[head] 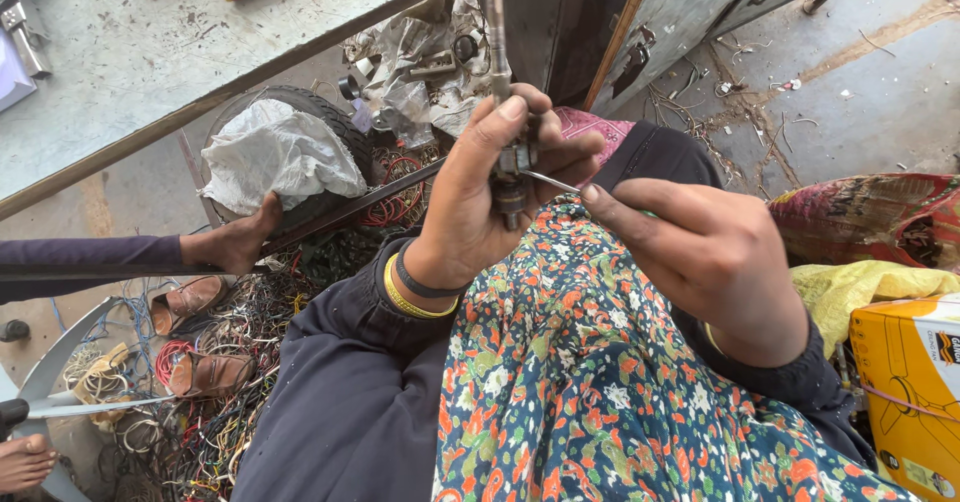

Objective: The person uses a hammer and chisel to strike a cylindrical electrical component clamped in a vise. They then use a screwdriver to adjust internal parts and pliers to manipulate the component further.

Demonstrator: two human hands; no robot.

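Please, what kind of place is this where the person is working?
Probably an informal repair or scrap-salvage workshop, partly outdoors. The left hand holds a metal shaft part while the right hand works on it with a thin tool. Tangled wires cover the ground beside an old tyre.

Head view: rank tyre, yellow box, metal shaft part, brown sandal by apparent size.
1. Tyre, partly covered by a white bag.
2. Yellow box, cut off at the frame edge, so its rank against the tyre is unsure.
3. Metal shaft part, close to the camera in the left hand; comparable to the sandal.
4. Brown sandal.
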